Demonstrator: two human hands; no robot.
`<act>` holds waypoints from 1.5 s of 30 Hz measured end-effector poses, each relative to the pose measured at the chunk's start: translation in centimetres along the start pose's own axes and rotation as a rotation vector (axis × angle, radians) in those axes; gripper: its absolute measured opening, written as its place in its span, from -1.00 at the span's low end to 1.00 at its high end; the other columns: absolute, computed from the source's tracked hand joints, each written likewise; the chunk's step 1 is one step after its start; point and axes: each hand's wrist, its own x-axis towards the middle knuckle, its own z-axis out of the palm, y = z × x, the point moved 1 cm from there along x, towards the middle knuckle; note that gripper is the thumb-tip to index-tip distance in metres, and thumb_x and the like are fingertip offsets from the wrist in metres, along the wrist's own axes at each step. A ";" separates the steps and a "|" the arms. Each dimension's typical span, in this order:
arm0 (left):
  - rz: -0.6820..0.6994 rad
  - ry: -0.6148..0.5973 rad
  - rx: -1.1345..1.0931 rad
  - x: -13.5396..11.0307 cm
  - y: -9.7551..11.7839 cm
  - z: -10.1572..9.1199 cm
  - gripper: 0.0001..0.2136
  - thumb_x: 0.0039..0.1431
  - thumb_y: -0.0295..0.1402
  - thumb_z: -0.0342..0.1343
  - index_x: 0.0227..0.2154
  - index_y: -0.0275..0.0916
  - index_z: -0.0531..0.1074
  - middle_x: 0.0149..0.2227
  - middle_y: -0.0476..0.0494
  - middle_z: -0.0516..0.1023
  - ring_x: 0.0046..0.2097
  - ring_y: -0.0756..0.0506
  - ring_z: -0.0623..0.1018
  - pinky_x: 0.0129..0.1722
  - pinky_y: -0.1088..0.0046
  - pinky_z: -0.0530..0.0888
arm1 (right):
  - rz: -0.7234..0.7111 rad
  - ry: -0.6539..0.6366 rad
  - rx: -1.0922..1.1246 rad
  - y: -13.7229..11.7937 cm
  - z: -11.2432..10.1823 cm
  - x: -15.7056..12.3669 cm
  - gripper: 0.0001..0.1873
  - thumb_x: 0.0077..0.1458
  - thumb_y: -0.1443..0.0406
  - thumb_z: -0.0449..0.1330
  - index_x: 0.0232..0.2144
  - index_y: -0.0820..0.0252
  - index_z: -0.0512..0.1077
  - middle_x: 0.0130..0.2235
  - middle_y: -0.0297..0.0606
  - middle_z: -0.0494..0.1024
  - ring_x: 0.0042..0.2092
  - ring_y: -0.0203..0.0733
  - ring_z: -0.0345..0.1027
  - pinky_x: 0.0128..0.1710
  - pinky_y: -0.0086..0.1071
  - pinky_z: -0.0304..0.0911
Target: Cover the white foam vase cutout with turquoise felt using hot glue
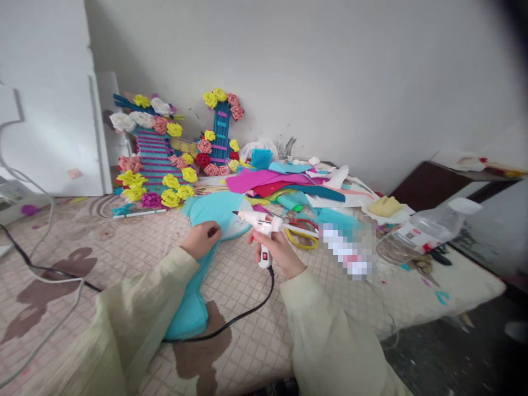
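In my right hand (278, 250) is a white glue gun (262, 221), its dark nozzle pointing left and a white glue stick coming out of its back. My fingers wrap round its handle, and a black cord runs down from it. My left hand (202, 239) rests with curled fingers against the turquoise cut-out (218, 214); what those fingers hold, if anything, is hidden. The cut-out has a wide rounded top with a whitish patch under the nozzle. Its narrower part passes beneath my left forearm to a broad lower end.
Two flower-decorated blue shapes (154, 159) (221, 132) lean at the back. Coloured sheets (276, 181) lie heaped beyond the glue gun. Yellow-handled scissors (303, 240) and a plastic bottle (424, 228) are on the right. Cables (51, 272) cross the patterned tablecloth (251, 308) at left.
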 end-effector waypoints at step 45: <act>-0.378 0.682 -0.794 -1.0 -3.6 -0.9 -0.76 -0.22 -0.40 -0.04 -0.85 -0.20 0.07 -0.85 0.10 0.05 -0.73 0.05 0.22 -0.71 0.51 0.14 | 0.235 -0.535 -0.334 1.7 2.5 -1.6 -0.85 -0.15 0.33 0.08 -0.67 0.26 0.30 -0.60 -0.34 0.40 -0.68 -0.41 0.19 -0.72 -0.54 0.04</act>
